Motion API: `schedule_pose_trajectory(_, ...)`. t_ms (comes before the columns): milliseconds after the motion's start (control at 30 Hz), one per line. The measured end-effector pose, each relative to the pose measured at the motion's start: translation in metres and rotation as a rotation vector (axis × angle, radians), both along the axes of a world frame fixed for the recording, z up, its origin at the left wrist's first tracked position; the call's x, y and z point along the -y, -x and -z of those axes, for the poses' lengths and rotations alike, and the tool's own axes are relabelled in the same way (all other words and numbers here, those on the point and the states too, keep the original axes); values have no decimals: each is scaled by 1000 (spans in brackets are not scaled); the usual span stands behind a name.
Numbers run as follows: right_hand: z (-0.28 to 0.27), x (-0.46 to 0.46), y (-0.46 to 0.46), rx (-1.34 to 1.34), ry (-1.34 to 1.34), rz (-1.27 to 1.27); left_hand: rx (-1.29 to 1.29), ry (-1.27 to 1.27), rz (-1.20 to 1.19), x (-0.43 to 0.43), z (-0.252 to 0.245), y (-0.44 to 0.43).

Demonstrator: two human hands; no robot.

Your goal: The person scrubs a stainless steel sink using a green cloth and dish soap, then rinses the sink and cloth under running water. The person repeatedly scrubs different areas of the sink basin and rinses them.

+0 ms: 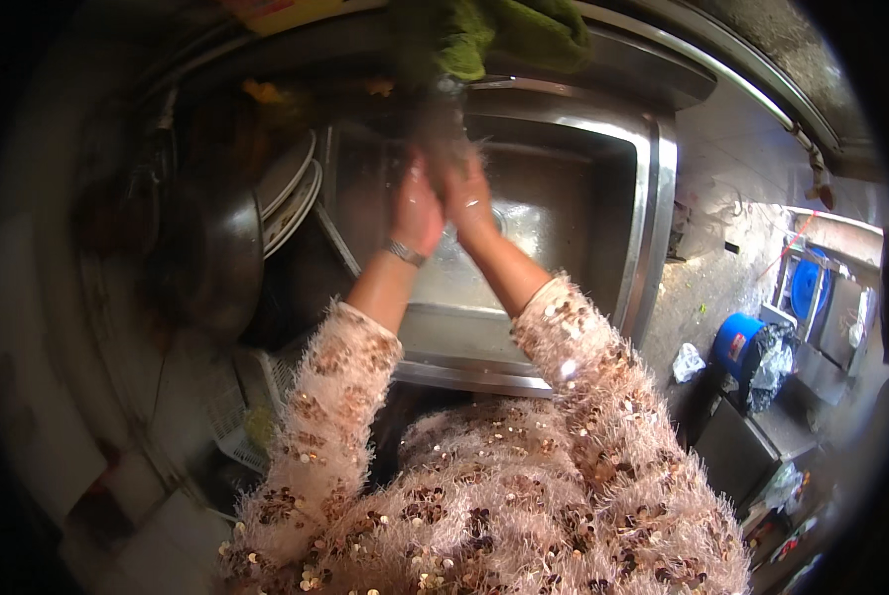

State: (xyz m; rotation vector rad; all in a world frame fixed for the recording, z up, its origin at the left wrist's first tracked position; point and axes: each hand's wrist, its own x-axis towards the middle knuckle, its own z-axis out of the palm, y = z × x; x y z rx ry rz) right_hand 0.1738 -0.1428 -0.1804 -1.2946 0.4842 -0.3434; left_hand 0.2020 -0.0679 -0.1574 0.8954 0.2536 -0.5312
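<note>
My left hand (418,208) and my right hand (468,190) are side by side over a stainless steel sink (656,201), palms nearly touching. Water (448,111) runs down onto them from a tap outlet (448,83) at the sink's back edge. Both hands look wet, and I see no object in either. Their outstretched fingers are blurred by motion and water. A metal band (405,253) circles my left wrist. A green cloth (519,33) is draped above the outlet. Beneath my hands, the basin's drain (498,219) is partly hidden.
Stacked white plates (296,201) stand left of the sink, beside a large metal pan (214,260). A white plastic basket (240,428) sits lower left. To the right are a blue bucket (738,338) with a plastic bag and a crumpled white bag (688,363) on the floor.
</note>
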Motion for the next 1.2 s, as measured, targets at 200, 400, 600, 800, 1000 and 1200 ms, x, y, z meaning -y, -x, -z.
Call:
schedule_pose_trajectory(200,-32,18,-27,-169,-1064,16,70,-139,-161,-48,-47,31)
schedule_pose_trajectory(400,-5,-54,-110,-143,-833,12,-106,-251,-276,-90,-40,56)
schedule_pose_trajectory(600,-18,-42,-201,-299,386,-197,-71,-226,-226,-103,-39,94)
schedule_pose_trajectory(800,-50,-54,-220,-95,364,-297,-104,-296,-253,-130,-28,116)
schedule_pose_trajectory(1000,7,-43,-145,-15,529,-260,-134,-253,-172,-131,-18,123)
schedule_pose_trajectory(1200,39,-1,-45,-208,-263,-244,-161,-222,-36,-126,-19,121)
